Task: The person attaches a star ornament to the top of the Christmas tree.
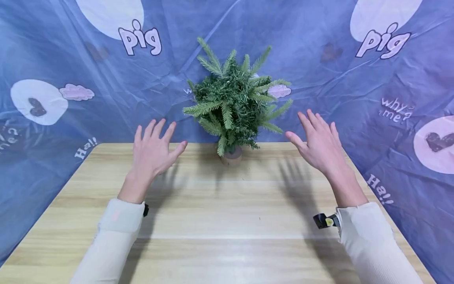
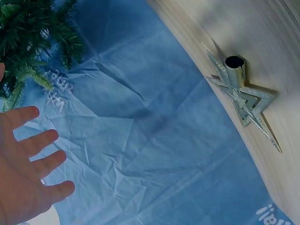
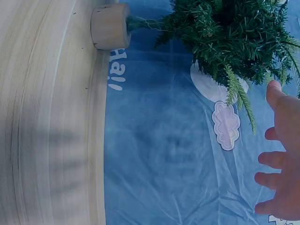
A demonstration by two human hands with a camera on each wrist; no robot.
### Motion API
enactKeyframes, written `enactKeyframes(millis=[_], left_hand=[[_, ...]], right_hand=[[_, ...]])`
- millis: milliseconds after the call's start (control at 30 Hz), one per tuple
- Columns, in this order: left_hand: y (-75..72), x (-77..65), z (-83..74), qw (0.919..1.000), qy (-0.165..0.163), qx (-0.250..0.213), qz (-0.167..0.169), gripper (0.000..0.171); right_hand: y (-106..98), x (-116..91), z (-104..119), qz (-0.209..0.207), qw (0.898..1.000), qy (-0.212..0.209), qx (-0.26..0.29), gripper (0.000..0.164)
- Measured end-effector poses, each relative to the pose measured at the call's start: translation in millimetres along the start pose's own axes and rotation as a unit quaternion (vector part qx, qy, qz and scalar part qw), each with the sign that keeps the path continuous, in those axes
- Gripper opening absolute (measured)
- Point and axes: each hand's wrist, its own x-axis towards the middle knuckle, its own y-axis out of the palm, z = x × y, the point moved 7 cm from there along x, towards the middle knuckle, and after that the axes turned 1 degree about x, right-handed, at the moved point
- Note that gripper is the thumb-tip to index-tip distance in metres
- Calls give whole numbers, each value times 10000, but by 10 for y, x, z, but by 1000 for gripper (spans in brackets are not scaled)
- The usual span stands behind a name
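Observation:
A small artificial Christmas tree (image 1: 234, 98) stands upright on a round wooden base (image 3: 110, 26) at the back of the table. My left hand (image 1: 152, 152) is held in the air to its left, fingers spread and holding nothing. To the right of the tree my right hand (image 1: 320, 144) is likewise raised, its fingers apart and its thumb toward the branches. A glittery star tree topper (image 2: 243, 96) with a short tube socket lies on the table in the left wrist view; in the head view the left hand hides it.
The light wood table (image 1: 227, 213) ends at a blue printed cloth (image 1: 170, 79) that hangs behind and along both sides. Shadows of both arms fall across the tabletop. A small dark device (image 1: 324, 221) sits at the right wrist.

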Motion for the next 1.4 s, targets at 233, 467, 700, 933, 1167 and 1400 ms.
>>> enactKeyframes(millis=[233, 467, 700, 933, 1167, 1400], left_hand=[[-62, 37, 107, 10000, -70, -10, -25, 83], [-1, -30, 200, 9998, -172, -68, -8, 82], [28, -75, 305, 9994, -280, -175, -120, 79], [3, -66, 358, 9982, -296, -462, -242, 77], [51, -86, 442, 9944, -363, -891, -442, 67], [167, -114, 583, 9882, -523, -1422, -217, 69]], right_hand=[[-85, 34, 26, -363, 9992, -68, 128, 75], [-86, 41, 58, -644, 9965, -122, 511, 70], [-164, 49, 145, -1128, 9896, -350, 825, 63], [-316, 110, 276, -1945, 9664, -925, 1405, 53], [-396, 151, 418, -2281, 9506, -1245, 1700, 46], [-472, 159, 538, -2589, 9351, -1453, 1935, 43]])
